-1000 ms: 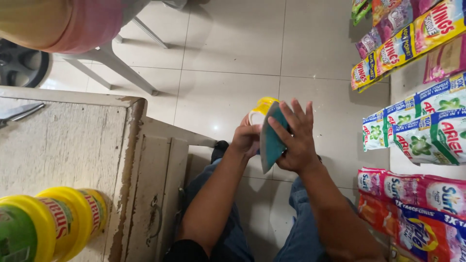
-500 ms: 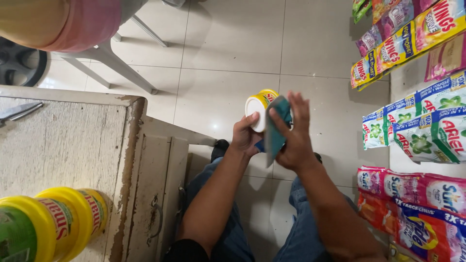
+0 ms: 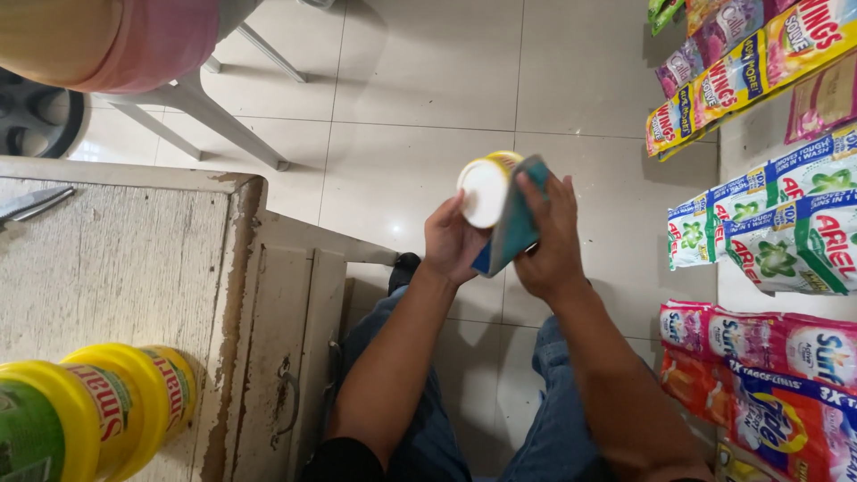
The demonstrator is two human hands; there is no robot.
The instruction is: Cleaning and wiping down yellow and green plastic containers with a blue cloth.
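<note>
My left hand [image 3: 451,241] grips a small round yellow tub [image 3: 487,189] with a white lid, tipped so the lid faces up toward me. My right hand [image 3: 549,241] presses a teal cloth [image 3: 516,223] flat against the tub's right side, fingers spread over it. Both hands are held over my lap, above my blue jeans [image 3: 553,419] and the tiled floor.
A worn white wooden cabinet [image 3: 134,277] stands at the left, with yellow-lidded tubs [image 3: 98,406] on its top near the front corner. Hanging strips of detergent sachets [image 3: 768,232] line the right edge. Grey chair legs [image 3: 192,112] stand at the upper left on pale floor tiles.
The tub has turned in my left hand, so its white lid now faces the camera. My right hand with the cloth has slid round to the tub's right side.
</note>
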